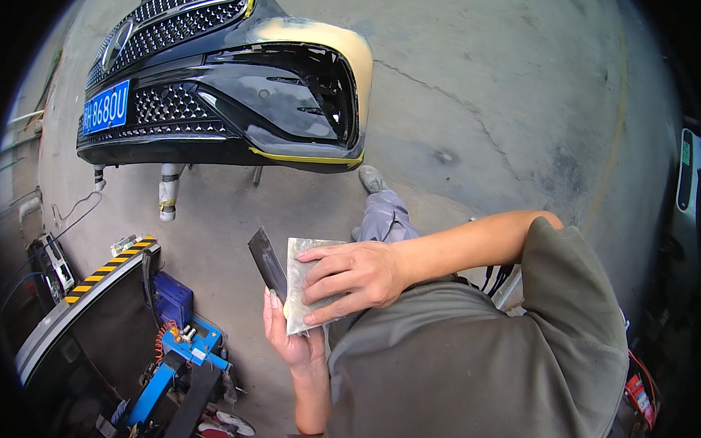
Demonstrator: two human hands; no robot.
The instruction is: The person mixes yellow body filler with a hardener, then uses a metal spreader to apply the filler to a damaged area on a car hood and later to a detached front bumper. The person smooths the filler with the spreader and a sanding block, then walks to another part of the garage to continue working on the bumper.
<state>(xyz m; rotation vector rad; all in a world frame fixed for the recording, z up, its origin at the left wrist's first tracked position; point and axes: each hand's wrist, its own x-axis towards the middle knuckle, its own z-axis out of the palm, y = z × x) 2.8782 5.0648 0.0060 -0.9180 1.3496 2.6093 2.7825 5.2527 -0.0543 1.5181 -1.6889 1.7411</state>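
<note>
Close in front of my body, my left hand (293, 337) holds a dark, flat, narrow block (267, 260) from below, its fingertips at the block's lower end. Against the block's right side stands a worn, greyish sheet that looks like sandpaper (297, 286). My right hand (356, 277) reaches across from the right and lies over this sheet, fingers bent and pressed on its face. Part of the sheet is hidden under that hand. Ahead on the left is a black car front bumper (232, 150) with a grille, a blue plate and beige filler-coloured patches on its right corner.
The bumper rests on a stand with wrapped legs (169, 193). At lower left are a panel edged with black-and-yellow striped tape (109, 270), a blue metal frame (193, 340) and a dark blue bin (172, 298). Cracked concrete floor (469, 83) stretches to the right; my shoe (372, 179) is near the bumper.
</note>
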